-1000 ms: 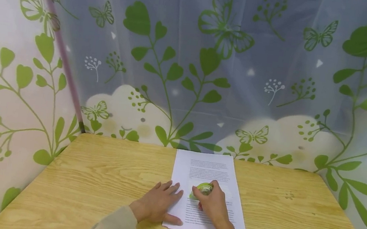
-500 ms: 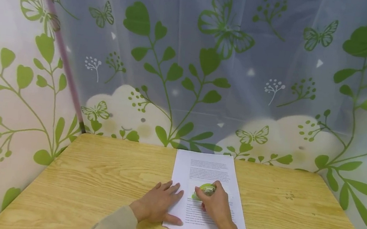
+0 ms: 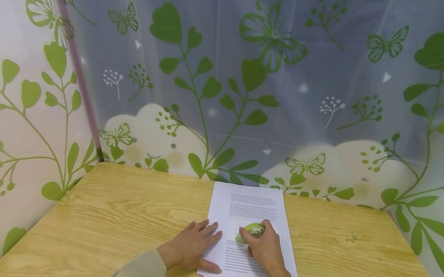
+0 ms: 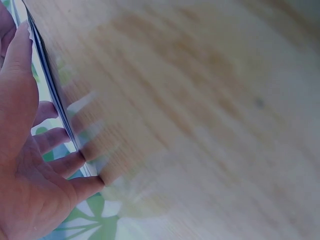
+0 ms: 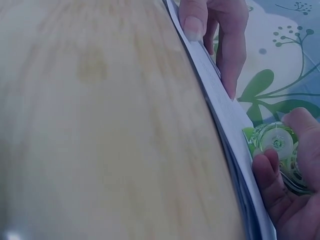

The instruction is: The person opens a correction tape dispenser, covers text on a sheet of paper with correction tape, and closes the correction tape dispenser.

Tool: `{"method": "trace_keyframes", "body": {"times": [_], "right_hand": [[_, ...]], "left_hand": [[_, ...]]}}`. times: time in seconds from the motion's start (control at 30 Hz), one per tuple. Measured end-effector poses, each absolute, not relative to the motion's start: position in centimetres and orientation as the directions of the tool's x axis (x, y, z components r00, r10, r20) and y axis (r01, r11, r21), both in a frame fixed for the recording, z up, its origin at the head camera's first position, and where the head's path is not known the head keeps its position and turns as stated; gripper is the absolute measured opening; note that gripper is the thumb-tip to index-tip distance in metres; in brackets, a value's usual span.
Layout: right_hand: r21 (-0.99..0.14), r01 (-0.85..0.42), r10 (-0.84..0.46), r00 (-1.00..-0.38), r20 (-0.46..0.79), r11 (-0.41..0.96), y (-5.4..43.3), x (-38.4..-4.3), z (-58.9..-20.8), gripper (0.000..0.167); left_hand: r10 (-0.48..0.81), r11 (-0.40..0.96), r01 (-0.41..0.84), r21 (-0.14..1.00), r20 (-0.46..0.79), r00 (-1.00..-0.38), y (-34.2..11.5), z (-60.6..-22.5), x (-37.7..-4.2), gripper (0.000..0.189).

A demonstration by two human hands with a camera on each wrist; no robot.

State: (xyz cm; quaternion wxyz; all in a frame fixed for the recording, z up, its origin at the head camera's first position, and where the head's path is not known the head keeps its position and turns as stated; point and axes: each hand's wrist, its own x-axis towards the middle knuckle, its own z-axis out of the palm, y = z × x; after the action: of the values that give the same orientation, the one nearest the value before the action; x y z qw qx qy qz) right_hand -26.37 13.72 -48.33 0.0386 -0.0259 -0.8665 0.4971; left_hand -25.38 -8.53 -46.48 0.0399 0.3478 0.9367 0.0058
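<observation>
A stack of white printed paper [image 3: 247, 199] lies on the wooden table, lines of text running across its top sheet. My right hand [image 3: 269, 250] grips a clear green correction tape [image 3: 253, 231] between thumb and fingers, its tip down at the sheet. In the right wrist view the round reels of the correction tape [image 5: 276, 141] show through its casing. A blank white band crosses the text beside it. Fingers spread, my left hand [image 3: 193, 243] rests flat on the left edge of the paper, and the left wrist view shows the same hand [image 4: 37, 175] with its fingertips past the stack's edge.
Bare wood of the table [image 3: 130, 210] extends on both sides of the paper. Behind and beside it hangs a curtain [image 3: 313, 108] printed with leaves and butterflies. A purple pole [image 3: 75, 60] stands at the back left corner.
My right hand has slid a short way to the right across the sheet, carrying the correction tape. My left hand and the paper have stayed in place.
</observation>
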Motion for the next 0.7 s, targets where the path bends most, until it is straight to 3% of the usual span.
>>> {"method": "trace_keyframes", "body": {"times": [0.7], "right_hand": [[-0.845, 0.009, 0.093, -0.994, 0.049, 0.535, 15.4, -26.4, -47.9, 0.043]], "left_hand": [[0.648, 0.762, 0.646, 0.048, -0.067, -0.759, -8.4, -46.3, -25.4, 0.091]]}}
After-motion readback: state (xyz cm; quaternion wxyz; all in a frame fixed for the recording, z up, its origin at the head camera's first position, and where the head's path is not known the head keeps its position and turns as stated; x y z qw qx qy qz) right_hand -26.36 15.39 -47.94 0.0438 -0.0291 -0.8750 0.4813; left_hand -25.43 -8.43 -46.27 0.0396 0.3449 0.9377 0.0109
